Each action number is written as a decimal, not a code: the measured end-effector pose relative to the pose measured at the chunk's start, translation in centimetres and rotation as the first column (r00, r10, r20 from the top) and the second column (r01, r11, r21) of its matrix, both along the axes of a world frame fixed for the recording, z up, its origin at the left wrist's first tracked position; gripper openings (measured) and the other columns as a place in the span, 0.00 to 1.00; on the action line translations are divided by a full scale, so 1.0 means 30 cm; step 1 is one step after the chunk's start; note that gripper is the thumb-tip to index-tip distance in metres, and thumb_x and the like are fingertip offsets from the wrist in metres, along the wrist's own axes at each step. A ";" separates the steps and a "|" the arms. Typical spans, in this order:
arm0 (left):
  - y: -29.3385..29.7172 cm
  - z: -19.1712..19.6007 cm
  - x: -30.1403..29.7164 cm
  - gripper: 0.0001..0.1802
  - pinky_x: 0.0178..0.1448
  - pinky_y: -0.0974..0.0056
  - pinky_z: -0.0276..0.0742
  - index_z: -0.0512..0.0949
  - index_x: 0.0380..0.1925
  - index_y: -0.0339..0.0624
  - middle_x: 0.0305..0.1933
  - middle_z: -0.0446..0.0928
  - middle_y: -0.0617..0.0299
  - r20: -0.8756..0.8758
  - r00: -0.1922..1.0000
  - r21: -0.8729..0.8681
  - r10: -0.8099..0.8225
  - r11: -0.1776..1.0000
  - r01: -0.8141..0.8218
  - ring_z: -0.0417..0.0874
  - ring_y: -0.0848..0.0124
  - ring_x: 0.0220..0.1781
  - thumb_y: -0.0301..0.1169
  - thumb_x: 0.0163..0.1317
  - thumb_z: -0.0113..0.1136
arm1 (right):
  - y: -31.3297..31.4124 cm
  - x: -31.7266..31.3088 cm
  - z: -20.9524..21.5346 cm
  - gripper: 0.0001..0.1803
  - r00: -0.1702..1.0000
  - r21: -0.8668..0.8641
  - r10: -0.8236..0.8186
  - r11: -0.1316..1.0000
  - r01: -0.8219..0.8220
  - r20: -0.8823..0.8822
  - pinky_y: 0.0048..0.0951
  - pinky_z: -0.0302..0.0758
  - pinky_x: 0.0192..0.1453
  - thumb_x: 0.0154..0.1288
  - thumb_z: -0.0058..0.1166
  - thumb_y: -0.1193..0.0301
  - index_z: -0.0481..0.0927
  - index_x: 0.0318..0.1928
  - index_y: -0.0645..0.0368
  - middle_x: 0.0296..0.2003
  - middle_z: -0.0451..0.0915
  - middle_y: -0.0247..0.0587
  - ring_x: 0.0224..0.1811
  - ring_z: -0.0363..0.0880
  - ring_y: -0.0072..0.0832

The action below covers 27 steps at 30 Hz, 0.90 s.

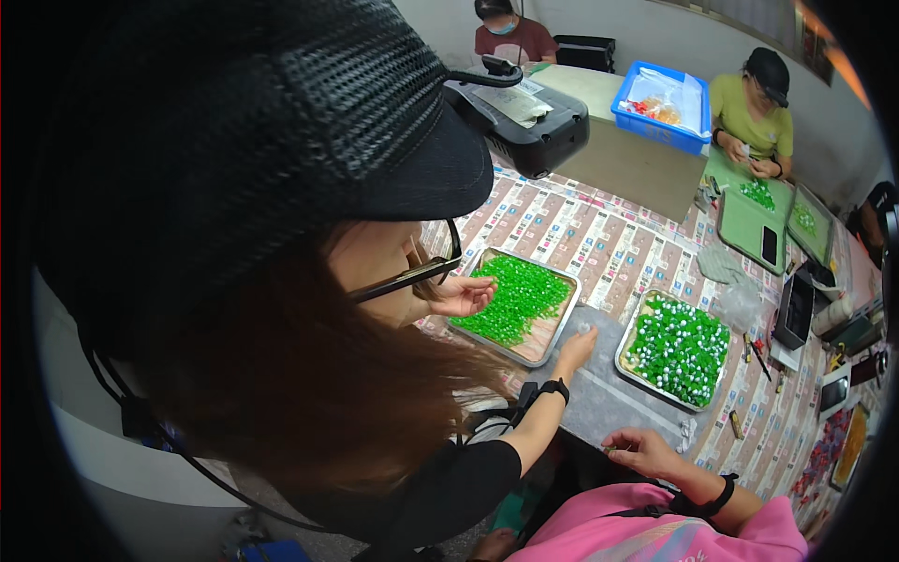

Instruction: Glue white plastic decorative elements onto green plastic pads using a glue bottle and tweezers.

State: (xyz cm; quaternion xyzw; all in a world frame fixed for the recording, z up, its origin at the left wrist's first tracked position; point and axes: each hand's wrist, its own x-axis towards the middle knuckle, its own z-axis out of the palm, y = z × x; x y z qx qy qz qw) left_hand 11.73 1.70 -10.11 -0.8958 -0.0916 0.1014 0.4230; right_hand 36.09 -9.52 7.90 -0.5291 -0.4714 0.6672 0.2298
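Note:
My right hand (pixel 646 453), below a pink sleeve and a black wristband, is held over the near table edge. Its fingertips are pinched together, and whatever small thing is in them is too small to name. Low at the bottom edge, part of what looks like my left hand (pixel 494 544) shows beside the pink shirt; its fingers cannot be made out. Beyond my right hand stands a metal tray (pixel 622 363) of green and white small pieces (pixel 679 351). Grey sheeting (pixel 599 398) lies between that tray and a second tray (pixel 571 309) of green pieces (pixel 515 298).
A co-worker in a black cap (pixel 375 103) leans in close at left, one hand (pixel 466 296) over the second tray, the other (pixel 579 348) beside it. Across the table are a blue bin (pixel 660 136), a black case (pixel 534 131) and two more people. Tools (pixel 736 424) lie at right.

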 end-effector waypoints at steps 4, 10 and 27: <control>-0.417 0.063 -0.166 0.11 0.48 0.65 0.76 0.75 0.38 0.36 0.39 0.77 0.58 0.055 0.868 -0.741 0.493 0.603 -0.295 0.78 0.68 0.41 0.23 0.53 0.62 | -0.014 0.018 0.012 0.12 1.000 0.027 0.004 1.000 -0.004 0.008 0.22 0.75 0.45 0.65 0.58 0.73 0.79 0.49 0.61 0.39 0.82 0.33 0.39 0.78 0.17; -0.915 0.258 -0.315 0.10 0.49 0.64 0.77 0.76 0.38 0.34 0.39 0.77 0.57 -0.383 0.237 -0.921 0.893 -0.389 -0.022 0.78 0.69 0.41 0.23 0.54 0.60 | -0.037 0.041 0.013 0.11 1.000 0.060 -0.002 0.998 0.002 0.001 0.21 0.75 0.43 0.65 0.58 0.73 0.80 0.47 0.60 0.38 0.82 0.31 0.38 0.78 0.16; 0.245 0.097 0.477 0.10 0.51 0.61 0.79 0.78 0.40 0.30 0.38 0.79 0.54 -0.177 0.980 0.478 0.091 0.878 0.005 0.79 0.69 0.43 0.20 0.58 0.55 | -0.064 0.098 -0.046 0.10 0.990 0.083 -0.019 0.996 0.031 -0.140 0.22 0.76 0.42 0.62 0.59 0.75 0.80 0.45 0.59 0.35 0.83 0.32 0.35 0.78 0.17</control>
